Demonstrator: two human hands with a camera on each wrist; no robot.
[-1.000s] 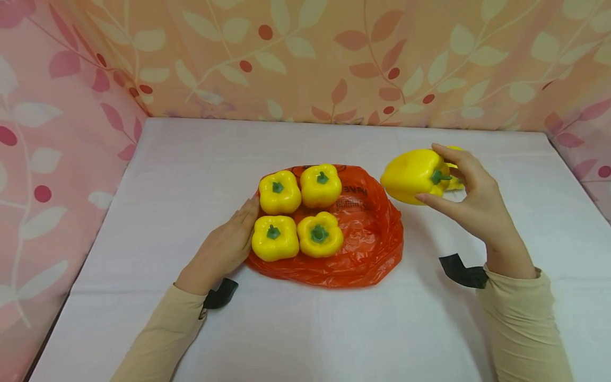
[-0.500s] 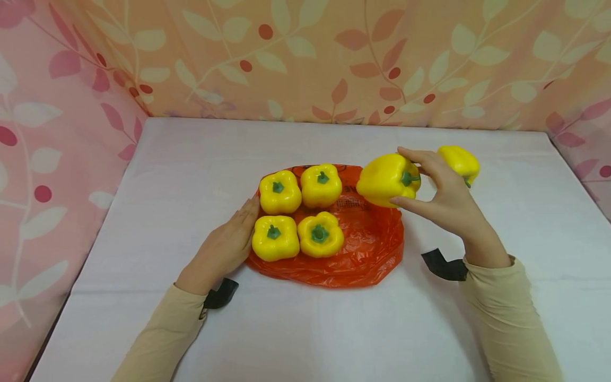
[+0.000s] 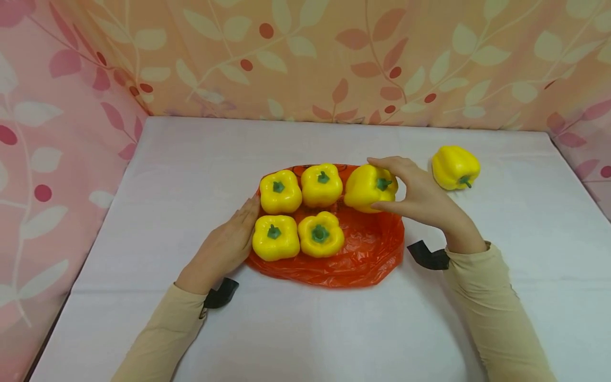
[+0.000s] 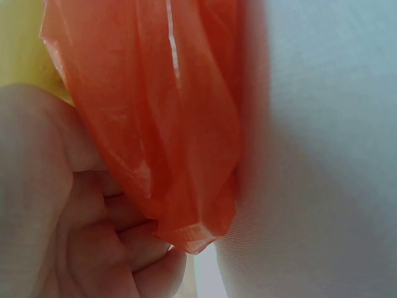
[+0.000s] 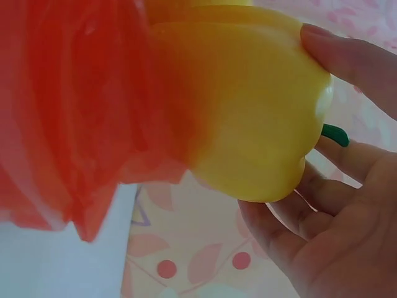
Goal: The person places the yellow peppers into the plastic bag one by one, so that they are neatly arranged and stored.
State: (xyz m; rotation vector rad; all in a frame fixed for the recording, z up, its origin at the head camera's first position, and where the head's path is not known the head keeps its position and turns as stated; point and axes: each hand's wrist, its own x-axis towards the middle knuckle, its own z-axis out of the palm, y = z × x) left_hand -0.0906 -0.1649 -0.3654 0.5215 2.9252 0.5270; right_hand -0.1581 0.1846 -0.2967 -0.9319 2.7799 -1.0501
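My right hand point(image 3: 422, 193) grips a yellow bell pepper point(image 3: 361, 190) between thumb and fingers, over the back right part of a red plastic bag point(image 3: 365, 260). The pepper leans, with its green stem toward the palm. In the right wrist view the bag's edge point(image 5: 93, 124) overlaps the lower part of this pepper point(image 5: 248, 112). Several other yellow peppers point(image 3: 275, 239) stand stem up in the bag's left and middle, in two rows. Against the bag's left side rests my left hand point(image 3: 226, 246), fingers extended; its fingers point(image 4: 149, 248) touch the red plastic in the left wrist view.
One more yellow pepper point(image 3: 455, 167) lies on the white-covered table point(image 3: 305, 329), back right of the bag. Leaf-patterned curtains point(image 3: 305, 63) hang behind the table and at both sides. Black straps point(image 3: 428, 256) show at the wrists.
My right hand has carried its pepper leftward and down, from right of the bag to its back right part. The lone pepper behind that hand has come into full view. The left hand stays put.
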